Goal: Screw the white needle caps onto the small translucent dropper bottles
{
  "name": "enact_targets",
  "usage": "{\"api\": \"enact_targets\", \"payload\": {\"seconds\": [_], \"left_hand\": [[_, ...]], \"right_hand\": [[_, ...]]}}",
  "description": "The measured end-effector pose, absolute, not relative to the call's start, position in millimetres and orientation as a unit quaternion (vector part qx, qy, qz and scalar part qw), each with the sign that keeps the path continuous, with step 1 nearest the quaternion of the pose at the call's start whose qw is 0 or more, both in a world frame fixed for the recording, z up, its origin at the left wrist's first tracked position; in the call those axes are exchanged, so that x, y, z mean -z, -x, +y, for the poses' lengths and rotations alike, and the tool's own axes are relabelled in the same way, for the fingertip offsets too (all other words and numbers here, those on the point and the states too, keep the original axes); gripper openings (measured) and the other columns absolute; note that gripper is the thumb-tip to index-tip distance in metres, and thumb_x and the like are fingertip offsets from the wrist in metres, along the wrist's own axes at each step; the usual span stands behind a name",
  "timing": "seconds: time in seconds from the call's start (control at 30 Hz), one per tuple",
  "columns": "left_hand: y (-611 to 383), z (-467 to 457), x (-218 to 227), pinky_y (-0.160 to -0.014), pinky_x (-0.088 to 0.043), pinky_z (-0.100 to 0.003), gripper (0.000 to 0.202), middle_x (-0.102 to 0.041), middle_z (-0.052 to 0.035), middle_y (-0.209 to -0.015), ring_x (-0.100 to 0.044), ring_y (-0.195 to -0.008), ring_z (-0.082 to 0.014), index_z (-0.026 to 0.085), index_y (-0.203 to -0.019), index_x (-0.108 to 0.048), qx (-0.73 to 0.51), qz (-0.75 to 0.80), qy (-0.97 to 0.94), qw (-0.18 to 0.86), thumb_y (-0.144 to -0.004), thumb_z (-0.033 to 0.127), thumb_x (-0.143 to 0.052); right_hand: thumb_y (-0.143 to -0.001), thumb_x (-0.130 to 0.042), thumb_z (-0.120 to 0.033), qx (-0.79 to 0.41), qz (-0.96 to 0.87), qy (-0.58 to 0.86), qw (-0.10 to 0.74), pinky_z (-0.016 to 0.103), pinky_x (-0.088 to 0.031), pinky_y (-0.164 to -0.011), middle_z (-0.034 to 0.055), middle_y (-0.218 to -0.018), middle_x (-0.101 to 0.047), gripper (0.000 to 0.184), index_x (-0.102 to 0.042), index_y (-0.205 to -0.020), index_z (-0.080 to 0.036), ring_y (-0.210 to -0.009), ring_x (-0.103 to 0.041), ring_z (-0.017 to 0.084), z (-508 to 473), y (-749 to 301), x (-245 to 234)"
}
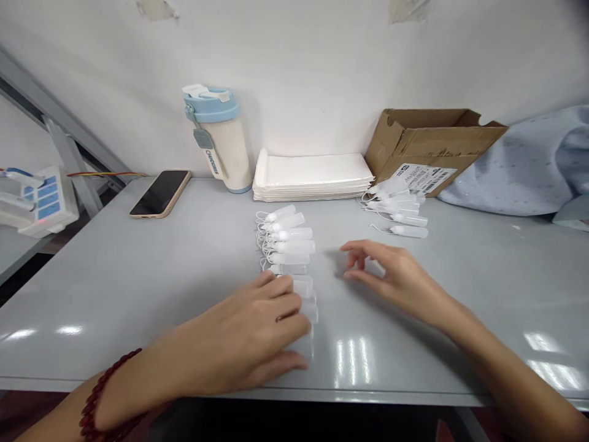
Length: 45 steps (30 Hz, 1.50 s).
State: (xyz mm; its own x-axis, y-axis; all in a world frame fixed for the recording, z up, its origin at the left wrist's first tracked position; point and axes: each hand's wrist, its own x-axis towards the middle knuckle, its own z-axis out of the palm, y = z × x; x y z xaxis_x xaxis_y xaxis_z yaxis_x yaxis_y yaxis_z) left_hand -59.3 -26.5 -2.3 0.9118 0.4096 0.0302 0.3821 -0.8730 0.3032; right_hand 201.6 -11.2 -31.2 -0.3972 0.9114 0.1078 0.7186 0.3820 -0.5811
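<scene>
A column of several small translucent white plastic bottles (294, 234) with thin looped strings lies on the grey table, their caps toward the left. My left hand (262, 325) rests over the near end of this column, partly covering the lowest bottles; its fingers are slightly bent and its thumb is apart. Whether its fingertips touch a bottle is hidden. To the right of the column, my right hand (391, 270) hovers over the table, thumb and forefinger apart with nothing between them. Beyond it lies a looser pile of similar bottles (405, 205), strings pointing left.
Against the wall stand a cream tumbler (227, 147) with a blue lid, stacked white padded envelopes (317, 172) and an open cardboard box (427, 147). A phone (161, 193) lies at left. Pale blue cloth (529, 162) is bunched at right. The table's front edge (350, 395) runs below my hands.
</scene>
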Motion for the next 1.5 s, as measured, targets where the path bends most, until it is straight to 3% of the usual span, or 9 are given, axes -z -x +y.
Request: {"api": "enact_targets", "payload": {"seconds": [0.13, 0.2, 0.3, 0.47, 0.67, 0.87, 1.13, 1.33, 1.5], "left_hand": [[68.4, -13.6, -1.5, -0.072, -0.034, -0.031, 0.012, -0.055, -0.0022, -0.078, -0.042, -0.080, -0.0178, 0.016, -0.089, -0.058, -0.113, 0.273, -0.945, 0.141, -0.093, 0.021, -0.049], [72.0, -8.0, -1.9, -0.071, -0.035, -0.031, 0.010, -0.056, -0.0018, -0.078, -0.042, -0.080, -0.0174, 0.016, -0.092, -0.059, -0.128, 0.301, -0.937, 0.121, -0.092, 0.019, -0.050], [73.2, -4.3, -0.9, -0.070, -0.036, -0.031, 0.010, -0.056, -0.0019, -0.081, -0.043, -0.081, -0.0179, 0.015, -0.094, -0.059, -0.096, 0.318, -0.936, 0.115, -0.090, 0.023, -0.053], [67.4, -3.2, 7.3, -0.071, -0.038, -0.034, 0.015, -0.056, -0.0042, -0.084, -0.043, -0.082, -0.0199, 0.014, -0.095, -0.060, -0.065, 0.302, -0.946, 0.095, -0.087, 0.026, -0.057], [64.5, 1.4, 13.8, -0.069, -0.039, -0.032, 0.011, -0.057, -0.0049, -0.080, -0.043, -0.080, -0.0191, 0.013, -0.090, -0.060, -0.111, 0.297, -0.946, 0.067, -0.087, 0.021, -0.054], [60.7, 3.2, 18.5, -0.065, -0.036, -0.033, 0.014, -0.057, -0.0067, -0.077, -0.042, -0.075, -0.0195, 0.011, -0.088, -0.061, -0.149, 0.301, -0.941, -0.049, -0.088, 0.019, -0.049], [61.1, 2.8, 17.1, -0.065, -0.037, -0.033, 0.012, -0.059, -0.0067, -0.077, -0.042, -0.073, -0.0180, 0.011, -0.092, -0.060, -0.201, 0.305, -0.929, -0.054, -0.089, 0.017, -0.050], [61.1, 2.2, 15.4, -0.064, -0.038, -0.032, 0.011, -0.056, -0.0044, -0.071, -0.040, -0.071, -0.0168, 0.013, -0.088, -0.061, -0.236, 0.330, -0.913, -0.047, -0.089, 0.017, -0.050], [56.7, -3.4, 16.4, -0.068, -0.042, -0.031, 0.011, -0.056, -0.0024, -0.073, -0.044, -0.074, -0.0154, 0.016, -0.098, -0.058, -0.296, 0.342, -0.892, 0.026, -0.089, 0.015, -0.051]], "right_hand": [[-0.083, -0.052, -0.022, -0.055, -0.788, 0.585, 0.185, 0.038, -0.047, -0.072, 0.0084, -0.095, -0.065, 0.021, -0.058, -0.104, -0.019, -0.079, -0.061, 0.023, 8.7, -242.3, 34.0], [-0.082, -0.052, -0.022, -0.024, -0.759, 0.635, 0.141, 0.040, -0.046, -0.074, 0.0112, -0.103, -0.062, 0.023, -0.058, -0.104, -0.018, -0.088, -0.059, 0.027, 14.9, -259.2, 34.2], [-0.084, -0.051, -0.022, -0.036, -0.729, 0.678, 0.085, 0.037, -0.045, -0.075, 0.0129, -0.107, -0.059, 0.027, -0.058, -0.109, -0.017, -0.095, -0.057, 0.027, 18.0, -274.7, 30.3], [-0.084, -0.053, -0.021, -0.047, -0.701, 0.705, 0.095, 0.032, -0.043, -0.075, 0.0102, -0.108, -0.058, 0.025, -0.058, -0.108, -0.019, -0.093, -0.058, 0.023, 17.7, -282.6, 25.4], [-0.083, -0.053, -0.019, -0.047, -0.707, 0.700, 0.087, 0.034, -0.043, -0.075, 0.0116, -0.107, -0.059, 0.023, -0.058, -0.105, -0.017, -0.094, -0.056, 0.024, 18.0, -284.2, 27.4], [-0.084, -0.049, -0.019, -0.049, -0.715, 0.695, 0.058, 0.035, -0.043, -0.075, 0.0132, -0.106, -0.059, 0.024, -0.060, -0.105, -0.016, -0.095, -0.056, 0.026, 19.1, -284.4, 28.0], [-0.081, -0.049, -0.015, -0.044, -0.711, 0.701, 0.041, 0.037, -0.044, -0.075, 0.0140, -0.103, -0.063, 0.024, -0.062, -0.101, -0.013, -0.095, -0.057, 0.029, 22.5, -289.4, 32.4], [-0.081, -0.048, -0.016, -0.063, -0.711, 0.697, 0.067, 0.040, -0.045, -0.078, 0.0167, -0.102, -0.067, 0.024, -0.064, -0.098, -0.011, -0.097, -0.059, 0.030, 21.0, -283.0, 28.8], [-0.085, -0.052, -0.031, -0.108, -0.770, 0.600, 0.186, 0.036, -0.049, -0.076, 0.0070, -0.102, -0.067, 0.022, -0.060, -0.103, -0.020, -0.092, -0.062, 0.024, 6.6, -247.3, 21.3]]}}
